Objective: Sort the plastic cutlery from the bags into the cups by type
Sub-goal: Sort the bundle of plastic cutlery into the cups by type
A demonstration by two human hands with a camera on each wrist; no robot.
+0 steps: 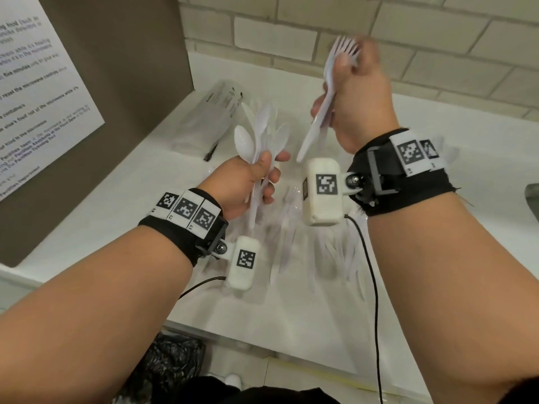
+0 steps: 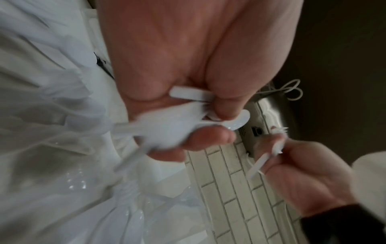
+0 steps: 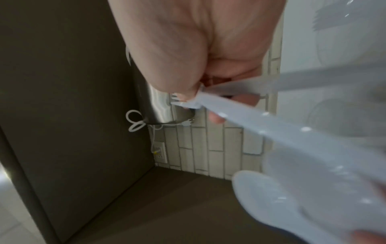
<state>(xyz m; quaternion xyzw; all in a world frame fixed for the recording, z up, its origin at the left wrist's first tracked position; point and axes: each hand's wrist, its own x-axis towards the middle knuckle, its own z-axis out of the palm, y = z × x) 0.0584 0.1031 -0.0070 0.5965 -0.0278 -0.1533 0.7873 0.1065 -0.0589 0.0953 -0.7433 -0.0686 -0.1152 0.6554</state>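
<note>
My left hand [image 1: 256, 182] grips a bunch of several white plastic spoons [image 1: 262, 135] by the handles, bowls pointing up and away. My right hand [image 1: 350, 103] is raised higher and holds a bundle of white plastic forks [image 1: 329, 91], tines up near the tiled wall. In the left wrist view the spoon handles [image 2: 167, 128] sit between thumb and fingers, and the right hand [image 2: 292, 165] with its forks [image 2: 269, 156] shows at the right. The right wrist view shows blurred fork handles [image 3: 250, 118] crossing the frame. More loose white cutlery [image 1: 291, 228] lies on the counter below both hands. No cups are visible.
A clear plastic bag [image 1: 213, 118] lies on the white counter [image 1: 437, 272] at the back left. A brown panel with a printed notice [image 1: 38, 91] stands on the left. Behind the counter rises a tiled wall [image 1: 437, 39]. A black bin bag [image 1: 169, 371] sits below the counter's front edge.
</note>
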